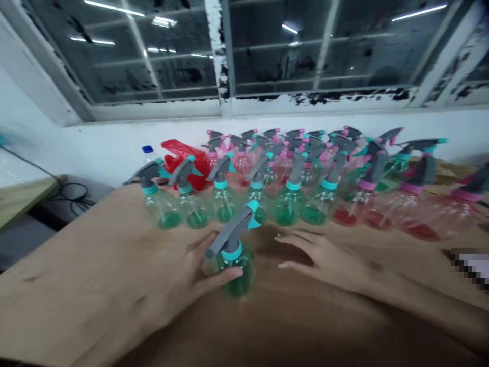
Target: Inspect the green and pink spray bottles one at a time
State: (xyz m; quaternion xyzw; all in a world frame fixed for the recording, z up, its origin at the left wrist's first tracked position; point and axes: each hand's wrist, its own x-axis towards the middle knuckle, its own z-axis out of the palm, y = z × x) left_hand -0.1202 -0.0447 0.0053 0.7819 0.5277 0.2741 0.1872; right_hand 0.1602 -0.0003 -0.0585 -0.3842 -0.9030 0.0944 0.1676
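Note:
My left hand [202, 275] is wrapped around a green spray bottle [239, 275] with a grey trigger head and turquoise collar. The thumb lies across the bottle's front, and the other fingers are partly hidden behind it. To the right, my right hand [317, 255] is over the table with thumb and fingers apart, holding nothing. Beyond both hands stands a front row of spray bottles, green ones [288, 206] with turquoise collars at left and middle, pink ones [376, 211] with pink collars at right.
More spray bottles [242, 165] crowd behind the front row. A red plastic bag [187, 158] and a blue-capped bottle [147, 152] are at the back left of the wooden table [91, 255]. A black cable [74, 193] hangs past the left edge. Windows [153, 56] line the wall.

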